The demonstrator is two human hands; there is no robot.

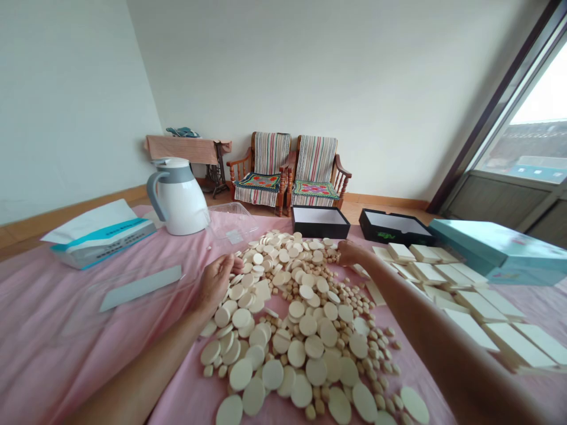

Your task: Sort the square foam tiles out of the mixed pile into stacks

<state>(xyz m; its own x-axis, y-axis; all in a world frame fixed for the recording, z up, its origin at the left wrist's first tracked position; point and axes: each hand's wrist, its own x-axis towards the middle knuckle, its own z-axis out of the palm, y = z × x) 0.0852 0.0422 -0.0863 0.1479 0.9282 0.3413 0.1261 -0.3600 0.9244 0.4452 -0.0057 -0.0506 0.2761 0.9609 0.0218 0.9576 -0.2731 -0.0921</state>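
A wide heap of pale wooden discs (309, 325) lies on the pink cloth, mixed with small wooden cubes (354, 301). At the heap's left edge rests my left hand (219, 278), its fingers loosely bent against the discs and nothing visible in its grasp. My right hand (351, 254) reaches to the far right edge of the heap, beside small cubes. Its fingertips are mostly hidden, so I cannot tell whether they hold a piece. Stacks of flat wooden rectangles (476, 304) lie right of my right forearm.
Two black open trays (321, 223) and a turquoise box (505, 251) stand at the back right. A white jug (178, 198), a clear plastic container (230, 223), a white-blue packet (104, 236) and a clear lid (142, 288) are on the left. Two chairs (283, 171) stand beyond.
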